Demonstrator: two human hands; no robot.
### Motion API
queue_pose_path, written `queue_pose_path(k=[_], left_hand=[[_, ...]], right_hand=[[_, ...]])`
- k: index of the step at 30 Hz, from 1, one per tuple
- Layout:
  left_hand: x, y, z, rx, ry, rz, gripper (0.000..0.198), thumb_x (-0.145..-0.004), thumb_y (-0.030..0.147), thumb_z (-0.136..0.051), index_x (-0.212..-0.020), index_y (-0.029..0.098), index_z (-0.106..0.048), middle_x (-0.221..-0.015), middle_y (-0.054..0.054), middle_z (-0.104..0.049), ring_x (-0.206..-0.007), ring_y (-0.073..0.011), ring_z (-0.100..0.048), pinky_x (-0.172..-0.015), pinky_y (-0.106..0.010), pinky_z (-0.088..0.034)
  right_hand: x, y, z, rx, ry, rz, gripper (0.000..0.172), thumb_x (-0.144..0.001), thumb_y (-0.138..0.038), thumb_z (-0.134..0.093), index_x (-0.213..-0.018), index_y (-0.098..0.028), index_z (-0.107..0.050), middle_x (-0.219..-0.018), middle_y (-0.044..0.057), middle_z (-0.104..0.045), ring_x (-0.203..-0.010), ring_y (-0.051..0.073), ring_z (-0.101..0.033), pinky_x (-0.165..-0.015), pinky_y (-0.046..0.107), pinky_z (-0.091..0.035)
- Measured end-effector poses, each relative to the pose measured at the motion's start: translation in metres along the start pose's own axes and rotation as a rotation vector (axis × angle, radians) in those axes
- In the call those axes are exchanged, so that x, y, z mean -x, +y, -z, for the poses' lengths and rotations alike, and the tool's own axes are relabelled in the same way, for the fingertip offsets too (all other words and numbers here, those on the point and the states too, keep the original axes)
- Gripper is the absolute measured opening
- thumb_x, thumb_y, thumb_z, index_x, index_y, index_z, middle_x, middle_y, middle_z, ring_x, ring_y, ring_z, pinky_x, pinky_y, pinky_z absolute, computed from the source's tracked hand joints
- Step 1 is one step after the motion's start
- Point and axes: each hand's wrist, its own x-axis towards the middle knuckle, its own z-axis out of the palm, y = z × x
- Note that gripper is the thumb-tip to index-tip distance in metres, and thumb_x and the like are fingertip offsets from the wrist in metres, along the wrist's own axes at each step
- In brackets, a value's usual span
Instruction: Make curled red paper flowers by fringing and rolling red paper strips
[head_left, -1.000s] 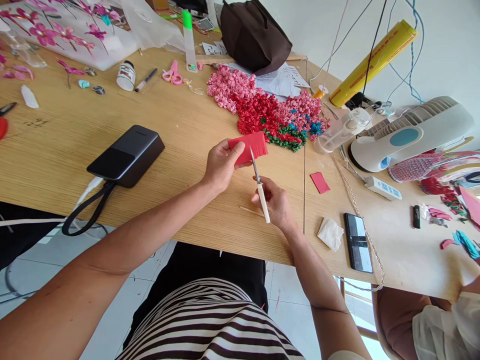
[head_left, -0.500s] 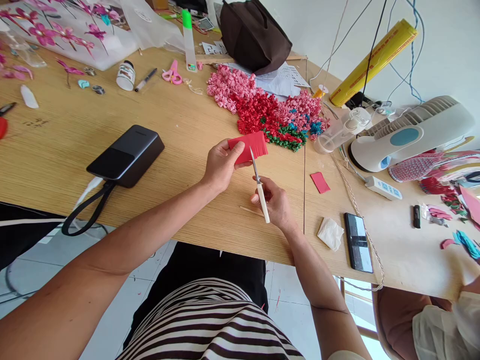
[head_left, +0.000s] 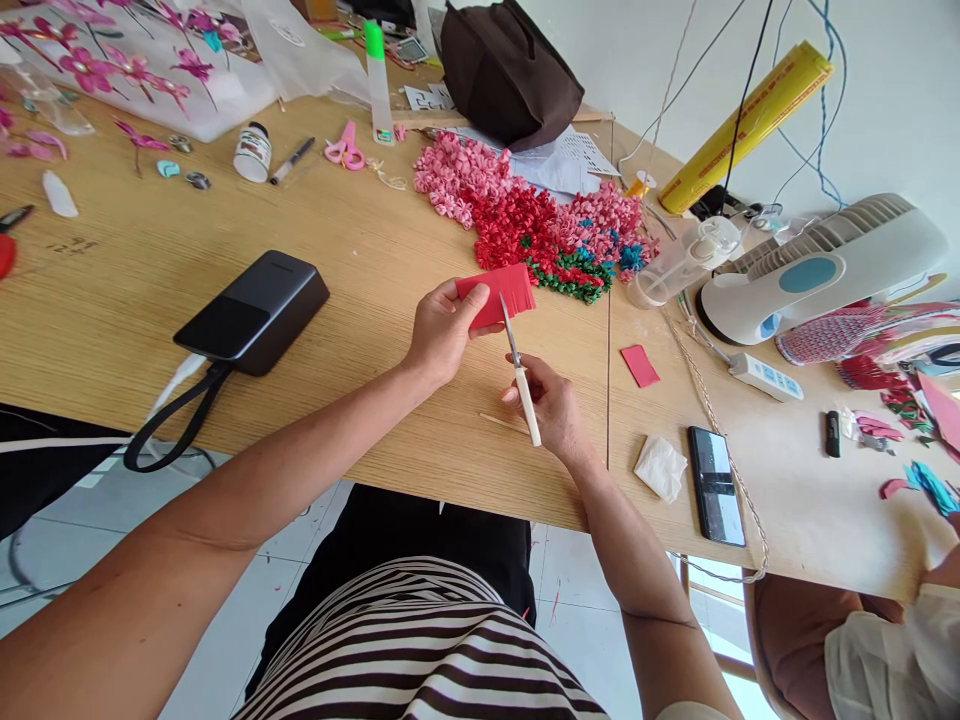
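My left hand (head_left: 444,325) pinches a red piece of fabric or paper (head_left: 489,288) between thumb and fingers, above the table. Narrow slits run in from the near edge of that piece, giving it a fringe towards its right end. In my right hand (head_left: 553,408) is a pair of scissors (head_left: 523,395) with a white handle, fingers closed round it. The blade tips meet the lower edge of the red piece, beside the slits. A smaller red rectangle (head_left: 640,366) lies on the table to the right.
Beyond my hands spreads a heap of pink, red and green small flowers (head_left: 517,225). A black power bank (head_left: 251,305) stands left. To the right are a phone (head_left: 716,485), crumpled tissue (head_left: 661,468), a white fan (head_left: 817,265) and a power strip (head_left: 766,376). Another person's sleeve (head_left: 874,650) shows lower right.
Almost nothing differs. The scissors and my right hand have shifted very slightly, while the red piece stays in place in my left hand.
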Motion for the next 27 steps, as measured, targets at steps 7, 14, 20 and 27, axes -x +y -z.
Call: queue_pose_path(k=[7,14,20,27], left_hand=[[0.0009,0.0028,-0.0017,-0.028,0.021,0.022,0.042,-0.074,0.052,-0.083,-0.090,0.019,-0.063,-0.085,-0.001,-0.075,-0.087,-0.0179,-0.076,-0.077,-0.031,-0.067],[0.0034,-0.0003,-0.0015,-0.031,-0.014,0.028,0.046,-0.072,0.055,-0.084,-0.090,0.018,-0.064,-0.084,-0.001,-0.075,-0.084,-0.0174,-0.075,-0.076,-0.031,-0.067],[0.0036,-0.0026,-0.0009,-0.017,-0.030,0.016,0.048,-0.071,0.056,-0.084,-0.090,0.018,-0.063,-0.083,-0.001,-0.075,-0.080,-0.0165,-0.075,-0.075,-0.031,-0.066],[0.0032,-0.0035,-0.0008,-0.005,-0.036,0.014,0.046,-0.071,0.055,-0.084,-0.090,0.018,-0.063,-0.081,0.000,-0.073,-0.079,-0.0165,-0.074,-0.075,-0.032,-0.066]], right_hand=[[-0.0013,-0.0004,-0.0007,0.001,0.019,-0.012,0.071,-0.081,-0.066,-0.072,-0.126,-0.012,-0.066,-0.065,-0.007,-0.042,-0.059,0.010,-0.033,-0.056,0.027,-0.027],[-0.0016,0.0029,-0.0001,-0.002,0.016,0.009,0.068,-0.081,-0.062,-0.073,-0.126,-0.012,-0.066,-0.068,-0.006,-0.045,-0.061,0.010,-0.037,-0.058,0.027,-0.030],[-0.0020,0.0015,-0.0006,-0.014,0.027,-0.020,0.070,-0.080,-0.064,-0.073,-0.125,-0.012,-0.066,-0.066,-0.007,-0.044,-0.059,0.010,-0.035,-0.057,0.027,-0.028],[-0.0016,-0.0013,-0.0010,-0.037,0.030,-0.022,0.067,-0.080,-0.062,-0.073,-0.125,-0.013,-0.066,-0.064,-0.008,-0.042,-0.058,0.010,-0.034,-0.056,0.027,-0.027]])
